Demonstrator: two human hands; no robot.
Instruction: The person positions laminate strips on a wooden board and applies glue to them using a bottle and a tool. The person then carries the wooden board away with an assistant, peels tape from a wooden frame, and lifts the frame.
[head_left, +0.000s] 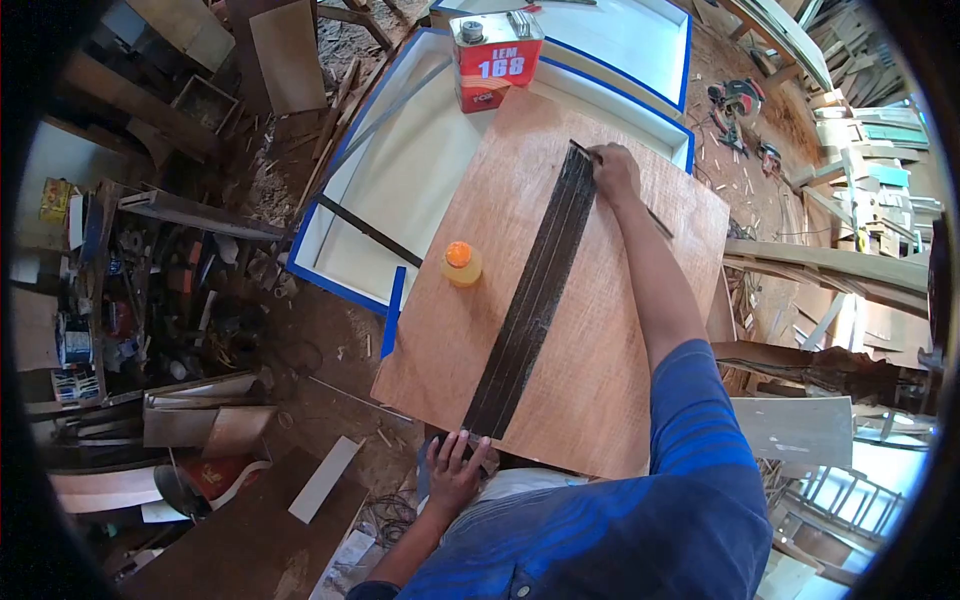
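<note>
Several long, thin dark brown strips lie side by side, slanting across a plywood board. At their far end my right hand is closed, its fingers gripping the strip ends by a small dark piece I cannot make out. My left hand holds the near end at the board's front edge, fingers curled over the strips. A bottle of yellowish liquid with an orange cap stands on the board left of the strips. A thin dark stick lies right of my right wrist.
Under the board is a white panel with blue-taped edges. A red and white LEM 168 can stands at the board's far edge. Power tools lie on the floor at far right. Cluttered shelves and wood offcuts fill the left.
</note>
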